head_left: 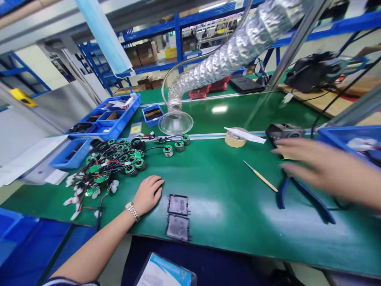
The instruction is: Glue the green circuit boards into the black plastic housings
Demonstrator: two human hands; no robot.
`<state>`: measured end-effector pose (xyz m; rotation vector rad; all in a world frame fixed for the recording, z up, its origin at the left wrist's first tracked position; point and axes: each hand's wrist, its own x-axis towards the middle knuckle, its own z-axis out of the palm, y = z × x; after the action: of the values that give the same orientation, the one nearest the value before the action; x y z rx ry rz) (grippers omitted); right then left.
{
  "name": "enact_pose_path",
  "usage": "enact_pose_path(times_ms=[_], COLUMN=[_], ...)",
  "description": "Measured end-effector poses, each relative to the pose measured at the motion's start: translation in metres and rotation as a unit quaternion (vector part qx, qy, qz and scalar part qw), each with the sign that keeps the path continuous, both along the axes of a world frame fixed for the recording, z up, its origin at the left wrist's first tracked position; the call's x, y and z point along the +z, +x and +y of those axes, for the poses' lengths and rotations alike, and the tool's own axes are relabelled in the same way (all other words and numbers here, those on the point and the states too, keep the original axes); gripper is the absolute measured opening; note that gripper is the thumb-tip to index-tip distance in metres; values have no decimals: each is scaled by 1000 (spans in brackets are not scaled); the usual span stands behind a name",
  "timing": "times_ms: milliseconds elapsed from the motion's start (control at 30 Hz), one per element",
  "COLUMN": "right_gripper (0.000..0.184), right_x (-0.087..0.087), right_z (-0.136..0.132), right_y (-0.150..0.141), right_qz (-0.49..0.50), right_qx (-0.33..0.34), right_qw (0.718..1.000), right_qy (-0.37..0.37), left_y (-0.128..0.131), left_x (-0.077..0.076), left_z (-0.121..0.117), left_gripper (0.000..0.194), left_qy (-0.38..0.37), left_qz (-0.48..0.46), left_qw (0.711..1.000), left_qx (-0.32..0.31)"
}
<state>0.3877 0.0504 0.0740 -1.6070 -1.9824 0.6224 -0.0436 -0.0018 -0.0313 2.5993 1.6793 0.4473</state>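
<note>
My left hand (149,194) lies on the green tabletop with its fingers loosely stretched, holding nothing. Just right of it are two flat dark plastic casings, an upper one (177,204) and a lower one (177,227), one nearer the table edge. My right hand (309,161), smeared by motion, reaches in from the right with fingers apart and no object visible in them. Beneath and in front of it lie blue-handled pliers (312,198), their jaws partly hidden. Its fingertips overlap a dark grey device (285,131) in view. A thin wooden-handled tool (262,176) lies nearby.
Left of my left hand spreads a pile of wired green circuit parts (110,159). Blue bins (119,123) stand behind it. A fume duct hood (175,122) hangs over the bench. A tape roll (235,139) carries a white strip. Another blue bin (333,137) is at right.
</note>
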Motion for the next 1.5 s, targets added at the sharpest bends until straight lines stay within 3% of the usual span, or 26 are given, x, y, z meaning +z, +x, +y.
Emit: enact_pose_path(times_ms=[100, 133, 200, 300, 533, 667, 767, 900, 1067, 1167, 1267, 1333, 1433, 1500], right_gripper=[22, 25, 32, 42, 37, 42, 44, 41, 35, 34, 39, 49, 65, 63], right_x=[-27, -40, -63, -83, -81, -85, -89, -92, -94, -96, -94, -90, -82, -80], right_z=[-37, -48, -66, -76, -69, -68, -66, -62, -59, -57, -50, -42, -26, -17], right_y=[-94, -124, -171, -203, -196, -194, -191, -188, -189, -189, -185, -183, -187, -194], right_qz=[-38, -36, -28, -23, 1, 43, 96, 135, 188, 218, 206, 169, 102, 74], right_qx=[259, 314, 333, 307, 293, 281, 238, 187, 170, 154, 117, 103, 134, 170], right_qw=[963, 946, 941, 951, 956, 959, 966, 973, 967, 964, 971, 979, 981, 977], right_qy=[59, 67, 55, 36, 3, -12, -14, -18, -28, -17, 16, 48, 93, 104], left_y=[-2, -3, -6, -16, -67, -82, -72, -50, -28, -6, 25, 47, 70, 76], left_x=[-1, 0, 1, 8, 45, 69, 78, 80, 100, 122, 134, 135, 127, 120], left_z=[-2, -3, -7, -14, -6, 25, 61, 108, 134, 129, 107, 87, 61, 51], left_gripper=[27, 27, 26, 25, 24, 23, 22, 12, 19, 22, 18, 16, 17, 18], left_qy=[0, 2, 7, 21, 99, 55, 0, -21, -51, -59, -74, -89, -108, -121], left_qz=[-19, -26, -36, -36, -7, 23, 32, 37, 26, 21, 31, 41, 46, 31], left_qw=[1000, 1000, 999, 999, 994, 996, 997, 995, 994, 996, 997, 995, 990, 988], left_qx=[-5, -8, -15, -20, 39, 64, 75, 90, 91, 63, 10, -29, -76, -95])
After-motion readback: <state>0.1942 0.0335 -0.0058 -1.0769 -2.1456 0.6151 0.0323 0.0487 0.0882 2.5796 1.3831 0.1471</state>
